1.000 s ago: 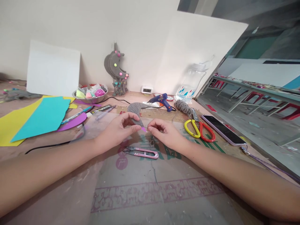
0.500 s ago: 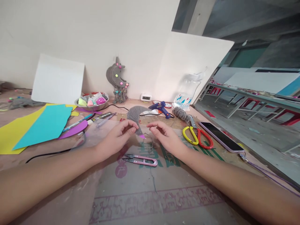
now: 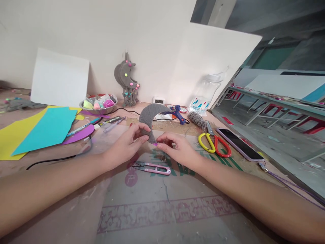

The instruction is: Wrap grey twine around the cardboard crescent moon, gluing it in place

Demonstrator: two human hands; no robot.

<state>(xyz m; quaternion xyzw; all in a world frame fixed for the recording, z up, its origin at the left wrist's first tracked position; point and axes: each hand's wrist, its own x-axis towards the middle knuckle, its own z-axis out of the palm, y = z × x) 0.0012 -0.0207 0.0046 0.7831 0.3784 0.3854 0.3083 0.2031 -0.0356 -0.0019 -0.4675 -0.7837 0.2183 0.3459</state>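
A crescent (image 3: 149, 114) wrapped in grey yarn stands upright above the plastic-covered work surface. My left hand (image 3: 130, 140) pinches its lower left part between thumb and fingers. At the bottom tip, where a bit of purple shows, my right hand (image 3: 175, 145) has thumb and forefinger closed together. Whatever those fingertips hold is too small to make out. Below both hands lie pink thread snips (image 3: 152, 168), with a loose strand of thread close by.
A blue glue gun (image 3: 177, 113), a grey yarn bundle (image 3: 196, 120), scissors (image 3: 214, 144) and a phone (image 3: 240, 144) lie to the right. On the left are coloured sheets (image 3: 45, 132) and a bowl (image 3: 100, 110). A finished-looking moon ornament (image 3: 124, 78) hangs on the wall.
The crescent has been raised slightly and shows more fully above my left hand. My right hand has moved left and down, from apart to against the crescent's lower tip.
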